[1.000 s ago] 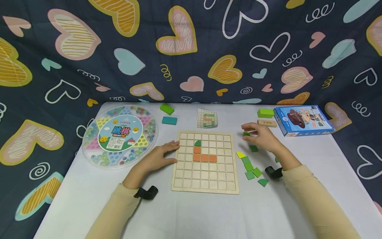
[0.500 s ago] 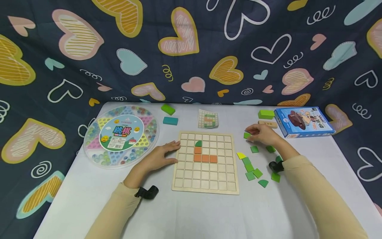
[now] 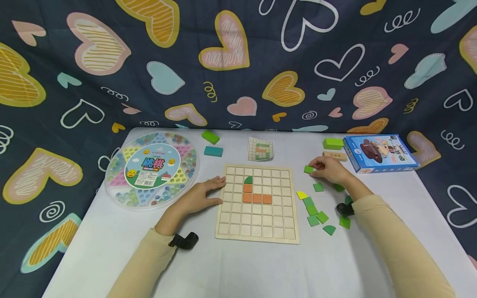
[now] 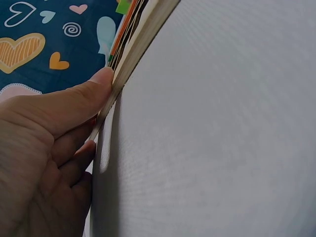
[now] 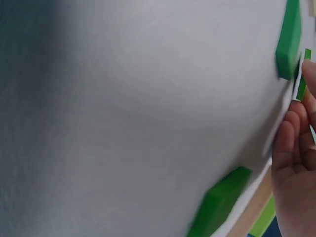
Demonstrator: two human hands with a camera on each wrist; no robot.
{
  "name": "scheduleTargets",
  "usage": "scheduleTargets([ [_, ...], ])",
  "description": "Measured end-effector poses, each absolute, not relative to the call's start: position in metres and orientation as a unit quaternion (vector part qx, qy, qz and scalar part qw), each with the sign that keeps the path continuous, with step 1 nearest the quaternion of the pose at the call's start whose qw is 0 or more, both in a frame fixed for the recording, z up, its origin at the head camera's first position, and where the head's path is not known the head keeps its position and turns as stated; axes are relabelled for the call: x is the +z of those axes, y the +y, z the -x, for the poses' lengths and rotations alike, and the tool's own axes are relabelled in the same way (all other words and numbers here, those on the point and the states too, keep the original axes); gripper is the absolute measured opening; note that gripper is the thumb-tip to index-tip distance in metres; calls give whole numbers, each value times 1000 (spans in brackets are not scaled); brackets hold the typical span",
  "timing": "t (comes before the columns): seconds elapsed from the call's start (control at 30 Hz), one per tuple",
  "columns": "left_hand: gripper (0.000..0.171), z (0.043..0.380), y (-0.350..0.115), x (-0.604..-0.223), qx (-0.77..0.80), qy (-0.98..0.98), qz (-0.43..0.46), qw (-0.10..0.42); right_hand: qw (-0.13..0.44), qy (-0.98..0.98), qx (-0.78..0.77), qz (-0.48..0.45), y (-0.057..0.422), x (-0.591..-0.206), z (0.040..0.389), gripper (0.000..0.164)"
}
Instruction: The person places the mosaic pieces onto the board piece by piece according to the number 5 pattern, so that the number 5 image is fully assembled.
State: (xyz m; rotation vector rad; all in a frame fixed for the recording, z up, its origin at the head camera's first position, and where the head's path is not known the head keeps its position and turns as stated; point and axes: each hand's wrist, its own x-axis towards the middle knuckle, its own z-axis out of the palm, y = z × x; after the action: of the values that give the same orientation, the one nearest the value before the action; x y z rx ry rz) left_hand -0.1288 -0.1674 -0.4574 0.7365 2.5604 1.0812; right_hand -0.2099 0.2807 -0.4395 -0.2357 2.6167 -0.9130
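A wooden grid board (image 3: 231, 227) lies mid-table in the head view, with several orange square tiles (image 3: 257, 198) and a green quarter-round tile (image 3: 248, 180) in its cells. My left hand (image 3: 199, 196) rests against the board's left edge, fingers extended and thumb apart; in the left wrist view the thumb touches the board's side (image 4: 129, 61). To the right of the board my right hand (image 3: 329, 169) pinches a bright green square tile (image 3: 308, 169) between thumb and fingertips. The right wrist view shows that hand (image 5: 296, 143) only partly, at the frame's edge.
Several loose green tiles (image 3: 311, 210) and a yellow tile (image 3: 301, 195) lie right of the board. Behind it is a patterned card (image 3: 260, 149). A round marble game (image 3: 152, 169) sits left; a blue box (image 3: 380, 152) and blocks (image 3: 333, 143) stand back right.
My right hand has shifted slightly right and turned, so the green tile in its fingertips shows more. The left hand stays at the board's edge.
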Motion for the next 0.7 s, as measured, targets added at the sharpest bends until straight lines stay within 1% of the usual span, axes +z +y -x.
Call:
scheduleTargets([
  [0.17,61,129,-167,-458,372,883,-256,130,160,925,-333,91,272,-431,202,31],
  [0.37,61,130,-168,-458,365,886,-260,122,124,918,-357,122,243,-421,181,30],
  [0.53,61,131,-168,-458,365,887,-255,124,124,901,-382,161,213,-419,168,29],
  [0.7,62,129,-166,-458,368,886,-252,128,133,892,-386,196,186,-424,165,28],
])
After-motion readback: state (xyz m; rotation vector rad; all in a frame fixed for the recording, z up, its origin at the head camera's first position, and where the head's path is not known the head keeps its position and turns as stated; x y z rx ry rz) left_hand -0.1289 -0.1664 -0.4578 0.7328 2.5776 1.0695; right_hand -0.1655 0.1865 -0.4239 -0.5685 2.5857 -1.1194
